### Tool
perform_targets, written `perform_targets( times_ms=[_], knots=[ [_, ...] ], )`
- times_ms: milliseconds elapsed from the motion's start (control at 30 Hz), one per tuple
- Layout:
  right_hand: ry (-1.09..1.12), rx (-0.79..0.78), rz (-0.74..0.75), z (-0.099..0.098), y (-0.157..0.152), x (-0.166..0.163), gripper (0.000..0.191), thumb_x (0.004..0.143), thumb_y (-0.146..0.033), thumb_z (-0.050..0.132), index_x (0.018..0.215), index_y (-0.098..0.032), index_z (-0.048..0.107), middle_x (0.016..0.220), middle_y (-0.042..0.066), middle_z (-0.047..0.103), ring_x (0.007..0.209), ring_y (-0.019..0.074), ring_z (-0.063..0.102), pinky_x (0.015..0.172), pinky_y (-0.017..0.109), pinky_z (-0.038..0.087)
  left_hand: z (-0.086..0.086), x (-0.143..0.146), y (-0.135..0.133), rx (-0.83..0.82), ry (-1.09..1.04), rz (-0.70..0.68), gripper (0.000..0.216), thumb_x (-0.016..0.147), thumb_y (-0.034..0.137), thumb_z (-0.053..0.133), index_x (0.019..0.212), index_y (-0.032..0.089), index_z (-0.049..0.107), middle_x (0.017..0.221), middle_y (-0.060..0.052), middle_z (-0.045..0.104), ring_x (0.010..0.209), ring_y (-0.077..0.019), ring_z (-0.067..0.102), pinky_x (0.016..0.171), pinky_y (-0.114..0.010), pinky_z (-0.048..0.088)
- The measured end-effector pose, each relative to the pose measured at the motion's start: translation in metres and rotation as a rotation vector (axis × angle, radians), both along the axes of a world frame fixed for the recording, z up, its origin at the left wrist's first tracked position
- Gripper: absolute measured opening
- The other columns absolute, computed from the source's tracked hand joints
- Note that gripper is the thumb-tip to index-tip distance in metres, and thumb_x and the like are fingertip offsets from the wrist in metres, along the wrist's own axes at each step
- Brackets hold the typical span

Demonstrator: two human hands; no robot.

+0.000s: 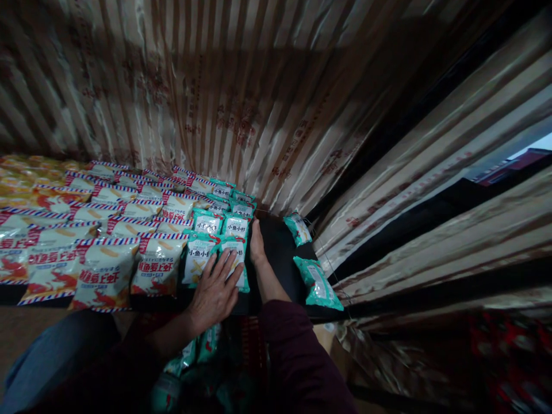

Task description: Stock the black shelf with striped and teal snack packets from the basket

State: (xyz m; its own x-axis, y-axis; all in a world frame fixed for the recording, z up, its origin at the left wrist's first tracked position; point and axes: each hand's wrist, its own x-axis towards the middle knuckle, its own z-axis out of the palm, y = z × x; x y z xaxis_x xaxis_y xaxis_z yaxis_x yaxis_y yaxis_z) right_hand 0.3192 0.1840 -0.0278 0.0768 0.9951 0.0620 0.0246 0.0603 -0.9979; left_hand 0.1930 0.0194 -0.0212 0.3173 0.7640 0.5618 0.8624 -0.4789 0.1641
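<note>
- Head view: a teal-and-white pillow-shaped plastic snack bag (236, 246) lies at the near right corner of a block of similar bags, on the black bench (276, 247).
- The left hand (218, 287) rests on this bag and its left neighbour, fingers spread and extended, gripping nothing.
- The right hand (257, 241) stands edge-down along the block's right side, fingers straight and unclosed; whether it touches the bags I cannot tell.
- Right of it the dark bench top is bare, then two loose teal-and-white bags (318, 283) lie near its right edge, apart from each other.
- Left of the block, white bags with red-and-blue striped edges (103, 273) lie in overlapping rows, reaching the near edge; glossy yellow packets (26, 184) fill the far left.
- Below the near edge, more teal bags (190, 356) show in shadow.
- Behind the bench hangs a brown-and-cream striped plastic sheet (259, 86) with red printed characters; a pale striped sheet (388, 190) slants along the right, crossed by dark bands.
- The room is dim; daylight shows through a gap at upper right, and blurred red items (509, 356) fill the lower right.
</note>
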Motion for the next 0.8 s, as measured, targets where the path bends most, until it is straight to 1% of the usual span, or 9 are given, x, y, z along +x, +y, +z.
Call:
perform_targets(
  times_ms=[100,233,467,567,700,800],
  knots=[
    [0.023,0.03,-0.046,-0.004,-0.012,0.004,0.072,0.087,-0.066,0.034,0.141,-0.018,0.042,0.149,0.003,0.038,0.14,0.0182,0.031,0.117,0.035,0.018,-0.001,0.0,-0.001,0.017,-0.003,-0.017,0.052,0.087,0.033,0.049,0.136,0.017,0.046,0.151,-0.014,0.033,0.144,-0.0294,0.017,0.116,-0.05,0.017],
    [0.071,0.006,-0.055,-0.009,-0.035,0.009,0.073,0.087,-0.065,0.033,0.141,-0.017,0.04,0.147,0.006,0.041,0.136,0.0179,0.038,0.115,0.035,0.024,-0.002,-0.002,-0.004,0.026,-0.008,-0.049,0.049,0.087,0.03,0.048,0.134,0.015,0.048,0.15,-0.015,0.034,0.144,-0.0293,0.017,0.115,-0.051,0.019],
    [-0.069,0.014,-0.086,-0.007,-0.087,0.01,0.07,0.089,-0.063,0.032,0.137,-0.015,0.046,0.148,0.006,0.04,0.137,0.0174,0.036,0.116,0.032,0.022,-0.001,-0.006,-0.016,0.049,-0.005,-0.034,0.049,0.086,0.022,0.048,0.134,0.011,0.047,0.149,-0.018,0.035,0.144,-0.0335,0.012,0.113,-0.054,0.026],
    [-0.132,0.017,-0.076,-0.003,-0.108,0.005,0.066,0.09,-0.061,0.03,0.136,-0.016,0.047,0.145,0.006,0.044,0.134,0.0182,0.04,0.114,0.033,0.026,-0.006,-0.007,-0.023,0.067,0.02,-0.04,0.049,0.086,0.02,0.047,0.134,0.01,0.047,0.148,-0.019,0.036,0.144,-0.0345,0.012,0.111,-0.054,0.028],
    [-0.277,-0.029,-0.093,0.001,-0.131,-0.002,0.058,0.089,-0.054,0.042,0.135,-0.019,0.048,0.135,0.009,0.055,0.125,0.0228,0.05,0.109,0.039,0.034,-0.017,-0.007,-0.028,0.091,0.039,-0.033,0.05,0.086,0.019,0.046,0.136,0.009,0.044,0.148,-0.022,0.034,0.143,-0.0347,0.015,0.11,-0.055,0.03],
    [-0.328,0.008,-0.09,0.0,-0.141,-0.006,0.054,0.088,-0.049,0.048,0.133,-0.02,0.05,0.127,0.01,0.061,0.117,0.0244,0.057,0.103,0.041,0.04,-0.023,-0.006,-0.027,0.136,0.056,-0.054,0.049,0.086,0.016,0.045,0.135,0.007,0.044,0.147,-0.022,0.036,0.143,-0.0336,0.017,0.11,-0.053,0.032]
  ],
)
